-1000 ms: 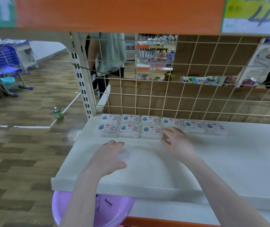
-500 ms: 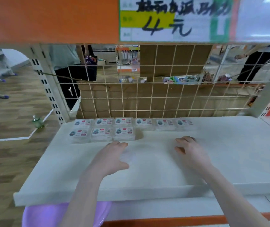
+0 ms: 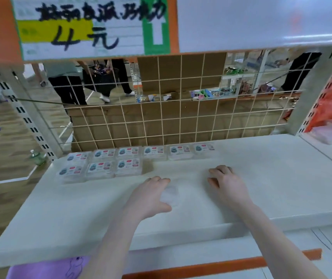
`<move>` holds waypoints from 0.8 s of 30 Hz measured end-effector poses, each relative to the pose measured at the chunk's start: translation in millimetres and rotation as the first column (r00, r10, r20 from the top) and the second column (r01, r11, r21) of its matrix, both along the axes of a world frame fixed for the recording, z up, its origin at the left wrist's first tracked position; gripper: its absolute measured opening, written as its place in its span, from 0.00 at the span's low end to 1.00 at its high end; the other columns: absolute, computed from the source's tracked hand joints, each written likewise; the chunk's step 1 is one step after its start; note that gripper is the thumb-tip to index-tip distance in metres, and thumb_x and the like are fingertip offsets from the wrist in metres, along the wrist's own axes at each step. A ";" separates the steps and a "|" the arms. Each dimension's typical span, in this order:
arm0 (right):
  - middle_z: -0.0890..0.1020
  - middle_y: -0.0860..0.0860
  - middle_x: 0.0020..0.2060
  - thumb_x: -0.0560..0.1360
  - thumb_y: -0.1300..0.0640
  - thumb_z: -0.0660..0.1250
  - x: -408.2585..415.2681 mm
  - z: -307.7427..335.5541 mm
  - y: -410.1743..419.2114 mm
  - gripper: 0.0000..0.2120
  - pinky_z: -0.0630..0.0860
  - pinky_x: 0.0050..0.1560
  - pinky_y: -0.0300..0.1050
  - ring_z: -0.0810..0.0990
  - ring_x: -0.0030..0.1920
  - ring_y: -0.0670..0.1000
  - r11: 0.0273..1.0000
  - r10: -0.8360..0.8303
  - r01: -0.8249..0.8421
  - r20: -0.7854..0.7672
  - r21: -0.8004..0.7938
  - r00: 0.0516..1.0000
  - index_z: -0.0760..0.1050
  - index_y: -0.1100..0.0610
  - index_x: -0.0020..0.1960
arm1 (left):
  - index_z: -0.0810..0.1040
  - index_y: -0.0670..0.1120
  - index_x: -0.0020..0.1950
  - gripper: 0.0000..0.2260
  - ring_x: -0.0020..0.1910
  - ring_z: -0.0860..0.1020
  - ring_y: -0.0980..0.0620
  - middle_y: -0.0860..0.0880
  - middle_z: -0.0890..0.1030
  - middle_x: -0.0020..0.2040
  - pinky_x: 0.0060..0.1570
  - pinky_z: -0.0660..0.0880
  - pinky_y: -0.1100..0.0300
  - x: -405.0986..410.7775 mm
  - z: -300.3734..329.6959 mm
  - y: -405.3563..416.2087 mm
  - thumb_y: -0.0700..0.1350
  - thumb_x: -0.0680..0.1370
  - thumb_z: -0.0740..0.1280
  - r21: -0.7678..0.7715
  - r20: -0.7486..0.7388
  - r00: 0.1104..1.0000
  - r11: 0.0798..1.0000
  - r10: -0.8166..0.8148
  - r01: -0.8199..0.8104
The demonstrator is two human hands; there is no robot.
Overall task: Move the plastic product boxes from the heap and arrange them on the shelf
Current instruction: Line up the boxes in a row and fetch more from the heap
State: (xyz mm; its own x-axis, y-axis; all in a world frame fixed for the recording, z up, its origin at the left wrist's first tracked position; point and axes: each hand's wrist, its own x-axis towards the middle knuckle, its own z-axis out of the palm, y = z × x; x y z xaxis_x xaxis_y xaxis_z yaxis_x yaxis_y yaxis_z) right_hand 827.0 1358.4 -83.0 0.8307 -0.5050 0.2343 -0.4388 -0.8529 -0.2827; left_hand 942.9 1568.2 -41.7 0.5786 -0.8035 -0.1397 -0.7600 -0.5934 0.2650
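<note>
We see clear boxes (image 3: 128,167) with white, blue and red labels on the white shelf (image 3: 272,178), an orange-edged price sign (image 3: 92,27), and a purple basin (image 3: 46,268).

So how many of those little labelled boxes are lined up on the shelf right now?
9 on the shelf: six in the back row along the wire grid, three in the front row at the left. The left hand holds something clear, perhaps a tenth.
</note>
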 end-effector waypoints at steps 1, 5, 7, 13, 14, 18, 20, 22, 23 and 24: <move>0.77 0.53 0.56 0.77 0.54 0.63 -0.2 -0.1 -0.4 0.13 0.69 0.55 0.47 0.73 0.58 0.56 1.000 0.002 -0.002 -0.003 -0.004 1.000 0.77 0.57 0.58 | 0.61 0.51 0.74 0.35 0.67 0.66 0.50 0.51 0.68 0.69 0.62 0.68 0.58 -0.9 -0.8 -1.0 0.52 0.69 0.69 0.002 -0.005 1.000 1.000 -0.005 0.005; 0.78 0.54 0.56 0.77 0.55 0.62 -2.2 -1.0 -1.1 0.12 0.68 0.56 0.48 0.73 0.58 0.57 1.000 0.014 -0.014 0.008 -0.013 1.000 0.77 0.58 0.58 | 0.62 0.52 0.74 0.35 0.68 0.66 0.52 0.53 0.67 0.71 0.62 0.64 0.62 -0.7 2.2 -1.8 0.53 0.69 0.70 0.024 0.014 0.999 0.998 -0.050 0.050; 0.77 0.54 0.56 0.77 0.55 0.62 -3.6 -1.9 -0.7 0.12 0.68 0.56 0.47 0.72 0.58 0.57 1.000 0.027 -0.027 0.016 -0.013 1.000 0.77 0.57 0.58 | 0.65 0.51 0.72 0.33 0.67 0.68 0.52 0.53 0.70 0.70 0.62 0.65 0.61 2.1 7.7 -1.4 0.55 0.69 0.71 0.019 -0.017 0.999 0.998 -0.052 0.052; 0.75 0.53 0.60 0.79 0.54 0.59 -3.5 -2.1 0.1 0.15 0.66 0.59 0.45 0.71 0.60 0.55 0.999 0.040 -0.041 -0.020 -0.022 0.999 0.74 0.56 0.62 | 0.79 0.48 0.54 0.13 0.44 0.75 0.59 0.56 0.78 0.45 0.43 0.69 0.70 15.8 29.4 -3.6 0.52 0.73 0.69 -0.066 -0.345 0.939 0.998 -0.009 -0.015; 0.75 0.52 0.60 0.79 0.53 0.58 -3.6 -1.7 0.0 0.15 0.66 0.60 0.45 0.70 0.61 0.55 0.999 0.044 -0.045 -0.032 -0.027 0.999 0.74 0.55 0.63 | 0.80 0.48 0.53 0.11 0.42 0.75 0.58 0.56 0.77 0.44 0.41 0.69 0.68 17.7 32.0 -4.6 0.51 0.74 0.68 -0.091 -0.349 0.937 0.996 -0.010 -0.023; 0.74 0.51 0.61 0.80 0.52 0.57 -4.4 -1.0 -1.4 0.16 0.65 0.60 0.44 0.70 0.61 0.54 0.998 0.047 -0.050 -0.055 -0.044 0.997 0.72 0.55 0.64 | 0.78 0.52 0.57 0.11 0.50 0.77 0.58 0.57 0.79 0.49 0.48 0.71 0.66 22.0 36.5 -9.3 0.51 0.77 0.65 -0.131 -0.299 0.953 0.988 0.039 -0.082; 0.74 0.52 0.61 0.79 0.52 0.57 -4.4 -0.8 -1.3 0.16 0.66 0.60 0.45 0.70 0.61 0.54 0.998 0.048 -0.050 -0.049 -0.036 0.998 0.72 0.55 0.64 | 0.77 0.53 0.60 0.12 0.52 0.77 0.57 0.57 0.78 0.51 0.49 0.70 0.67 22.3 34.7 -11.6 0.50 0.77 0.65 -0.175 -0.266 0.961 0.977 0.074 -0.123; 0.74 0.52 0.62 0.80 0.53 0.57 -4.5 -1.2 -0.9 0.16 0.66 0.60 0.45 0.70 0.62 0.54 0.998 0.049 -0.051 -0.050 -0.035 0.998 0.72 0.55 0.64 | 0.75 0.51 0.64 0.15 0.57 0.76 0.55 0.53 0.78 0.57 0.53 0.70 0.64 21.6 29.9 -13.1 0.48 0.77 0.65 -0.200 -0.171 0.982 0.973 0.083 -0.118; 0.74 0.51 0.62 0.80 0.53 0.56 -4.4 -1.4 -1.0 0.16 0.66 0.60 0.44 0.69 0.62 0.54 0.998 0.050 -0.052 -0.053 -0.037 0.997 0.72 0.55 0.65 | 0.73 0.50 0.66 0.18 0.60 0.75 0.53 0.51 0.77 0.62 0.56 0.69 0.62 21.0 26.2 -13.2 0.49 0.77 0.65 -0.195 -0.111 0.991 0.976 0.077 -0.098; 0.73 0.51 0.62 0.80 0.53 0.56 -4.6 -1.8 -1.1 0.16 0.65 0.60 0.44 0.69 0.62 0.54 0.998 0.053 -0.055 -0.052 -0.037 0.997 0.72 0.55 0.65 | 0.71 0.50 0.69 0.20 0.63 0.72 0.53 0.50 0.74 0.65 0.58 0.67 0.62 19.8 21.4 -12.8 0.51 0.77 0.65 -0.182 -0.062 0.996 0.980 0.068 -0.078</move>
State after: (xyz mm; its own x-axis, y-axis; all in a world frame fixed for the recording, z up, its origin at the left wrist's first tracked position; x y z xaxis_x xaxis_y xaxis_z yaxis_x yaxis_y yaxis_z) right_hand 822.4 1357.3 -84.7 0.8678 -0.4507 0.2095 -0.4048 -0.8855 -0.2282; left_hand 962.7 1555.5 -20.3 0.6325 -0.7741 -0.0263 -0.6974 -0.5840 0.4154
